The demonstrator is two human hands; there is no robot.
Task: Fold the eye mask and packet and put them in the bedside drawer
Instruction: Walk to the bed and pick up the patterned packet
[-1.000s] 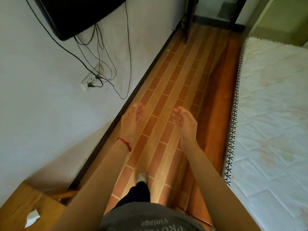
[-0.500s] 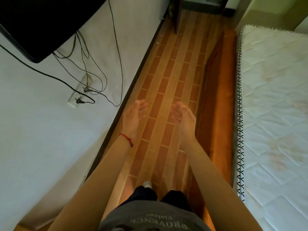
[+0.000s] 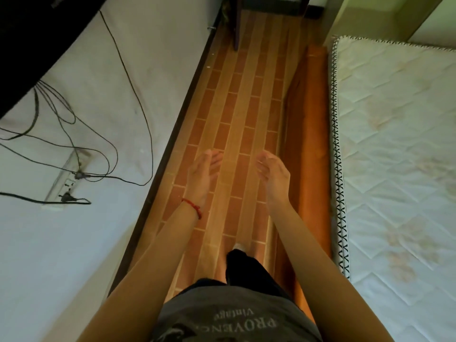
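Observation:
My left hand (image 3: 203, 172), with a red thread at the wrist, reaches forward over the brick-patterned floor, fingers loosely apart and holding nothing. My right hand (image 3: 272, 172) is stretched out beside it, also holding nothing, fingers slightly curled. No eye mask, packet or bedside drawer is in view.
A white quilted mattress (image 3: 399, 154) on an orange wooden bed frame (image 3: 311, 134) runs along the right. The white wall on the left carries a dark TV (image 3: 29, 38), hanging cables (image 3: 108, 149) and a socket strip (image 3: 64, 178). A narrow floor aisle (image 3: 241, 99) leads to a dark doorway.
I have walked forward along the aisle; the wooden piece at bottom left has left view, the TV and socket have slid down-left. Both hands stay outstretched and empty.

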